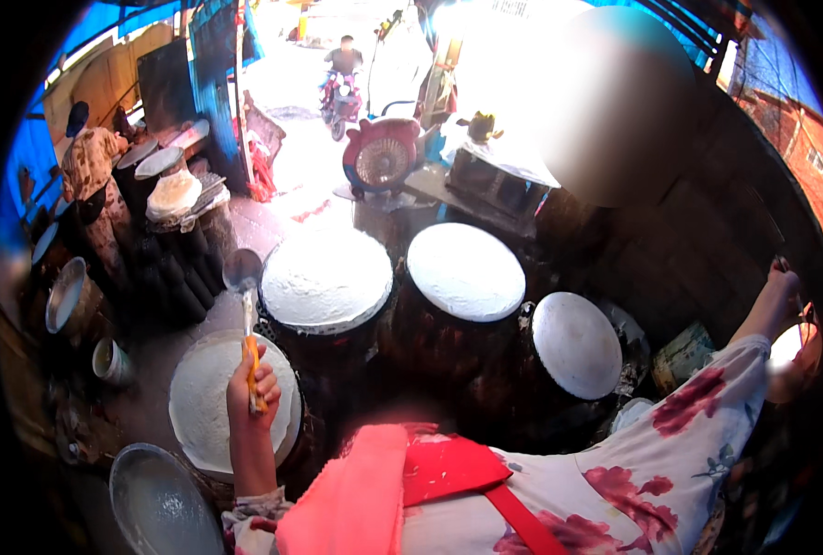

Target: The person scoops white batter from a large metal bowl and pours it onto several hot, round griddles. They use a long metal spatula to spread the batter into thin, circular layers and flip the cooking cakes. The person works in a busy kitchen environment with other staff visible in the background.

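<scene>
My left hand is wrapped round the orange handle of a ladle, its metal bowl pointing up and away. Behind that hand lies a round sheet of pale batter on a griddle. Two more white batter rounds, one at centre left and one at centre, cover their griddles. A greyish round griddle stands to their right. Stretched out to the far right, my right hand has its fingers drawn together; a small dark thing shows at their tips, too small to name.
A basin of pale liquid stands at the lower left, near a white bucket. Flatbreads lie stacked at the back left, where a co-worker stands. Beyond the griddles are a red fan and a rider on a motorbike.
</scene>
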`<state>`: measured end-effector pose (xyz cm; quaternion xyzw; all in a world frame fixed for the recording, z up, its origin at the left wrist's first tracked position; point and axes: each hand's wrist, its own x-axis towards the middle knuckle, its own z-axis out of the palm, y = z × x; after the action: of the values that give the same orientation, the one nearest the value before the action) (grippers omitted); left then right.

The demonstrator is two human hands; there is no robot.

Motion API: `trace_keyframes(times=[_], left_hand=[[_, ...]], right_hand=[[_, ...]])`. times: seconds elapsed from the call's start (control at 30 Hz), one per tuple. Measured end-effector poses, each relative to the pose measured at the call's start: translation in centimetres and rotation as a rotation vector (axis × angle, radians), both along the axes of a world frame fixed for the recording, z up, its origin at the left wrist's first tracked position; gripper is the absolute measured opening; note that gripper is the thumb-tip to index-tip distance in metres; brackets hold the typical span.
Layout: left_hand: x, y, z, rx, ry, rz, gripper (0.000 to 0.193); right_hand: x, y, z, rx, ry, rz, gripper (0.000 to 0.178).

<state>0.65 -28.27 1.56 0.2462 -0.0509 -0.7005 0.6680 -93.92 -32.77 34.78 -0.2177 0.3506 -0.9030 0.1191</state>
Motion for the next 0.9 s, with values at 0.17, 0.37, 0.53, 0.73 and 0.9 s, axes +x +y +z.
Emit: trace_keyframes(times=[0.17, 0.37, 0.53, 0.73, 0.9], left_hand=[[-0.4, -2.9, 0.8, -0.044, 0.078, -0.044, 0.026], [-1.4, -4.7, 1.0, -0.012, 0.050, -0.032, 0.026], [-1.3, -5.8, 1.7, -0.027, 0.064, -0.039, 0.027], [-1.9, -3.9, 4.5, -0.185, 0.082, -0.023, 0.036], [0.5, -4.0, 0.6, -0.327, -0.106, 0.193, 0.039]], right_hand=[[-0.6, -1.5, -2.0, -0.026, -0.037, 0.119, 0.013], [-3.0, -3.5, -5.0, -0.096, -0.089, 0.270, 0.013], [1.7, -10.4, -11.6, 0.035, 0.170, 0.703, 0.029], [39.2, -12.8, -23.5, 0.562, 0.243, 0.624, 0.029], [50.2, -14.1, -35.6, 0.715, 0.371, 1.067, 0.030]])
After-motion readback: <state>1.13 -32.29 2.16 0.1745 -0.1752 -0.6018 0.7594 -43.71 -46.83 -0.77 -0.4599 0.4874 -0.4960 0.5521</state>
